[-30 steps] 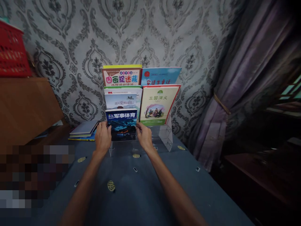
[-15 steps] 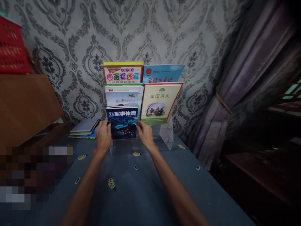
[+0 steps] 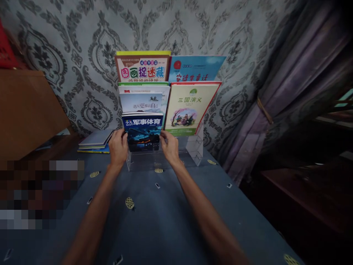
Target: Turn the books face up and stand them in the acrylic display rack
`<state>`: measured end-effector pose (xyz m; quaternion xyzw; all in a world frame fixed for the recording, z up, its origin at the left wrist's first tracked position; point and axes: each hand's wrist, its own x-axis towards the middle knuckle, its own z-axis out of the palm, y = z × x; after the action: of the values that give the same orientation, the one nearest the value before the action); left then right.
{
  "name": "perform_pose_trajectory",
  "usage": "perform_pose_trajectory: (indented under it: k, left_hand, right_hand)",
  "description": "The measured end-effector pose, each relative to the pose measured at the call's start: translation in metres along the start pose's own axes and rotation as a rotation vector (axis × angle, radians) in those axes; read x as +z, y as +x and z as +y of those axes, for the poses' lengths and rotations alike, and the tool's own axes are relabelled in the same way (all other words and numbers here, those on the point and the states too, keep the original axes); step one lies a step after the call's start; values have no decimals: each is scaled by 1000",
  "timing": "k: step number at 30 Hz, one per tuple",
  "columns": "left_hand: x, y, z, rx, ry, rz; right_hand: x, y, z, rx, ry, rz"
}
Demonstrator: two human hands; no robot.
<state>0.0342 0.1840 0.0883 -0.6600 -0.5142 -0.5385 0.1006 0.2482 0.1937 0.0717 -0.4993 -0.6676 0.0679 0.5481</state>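
Observation:
Both hands hold a dark blue book (image 3: 143,134) upright by its side edges, at the lower left of a clear tiered rack (image 3: 195,151). My left hand (image 3: 118,145) is closed on the left edge, and my right hand (image 3: 170,146) pinches the right edge. Just behind it stands a pale blue-white book (image 3: 142,103), with white and green books partly covered at its back. Higher up on the left is a book with colourful lettering (image 3: 143,70). On the right, a cream book with a red border (image 3: 189,108) stands before a blue book (image 3: 197,68).
A small stack of books (image 3: 95,140) lies on the blue patterned cloth (image 3: 157,224), left of the rack. Further left are a brown wooden cabinet (image 3: 26,114) and a red basket (image 3: 6,51). Patterned wallpaper (image 3: 104,48) rises behind; a tied purple curtain (image 3: 256,121) hangs right.
The view has tipped slightly downward and closer, so the rack and books appear higher and larger. Both hands keep their hold on the dark blue book, which stays low at the rack's left.

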Motion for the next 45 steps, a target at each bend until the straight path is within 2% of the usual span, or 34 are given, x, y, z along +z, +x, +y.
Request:
perform_pose_trajectory:
  k: [6,15,21,30,45]
  left_hand:
    - [-1,0,-2,4,7,-41]
    - [0,-1,2,19,13,-22]
    - [-1,0,1,15,22,-8]
    - [-4,6,-7,26,4,-64]
    - [-2,7,-10,17,6,-34]
  right_hand:
    - [-1,-1,0,-2,-48,-41]
    - [-3,-2,-6,68,-212,-102]
    - [-3,-2,-5,73,-168,-92]
    - [-1,-2,-1,92,-92,-93]
    - [-6,-1,-1,51,12,-93]
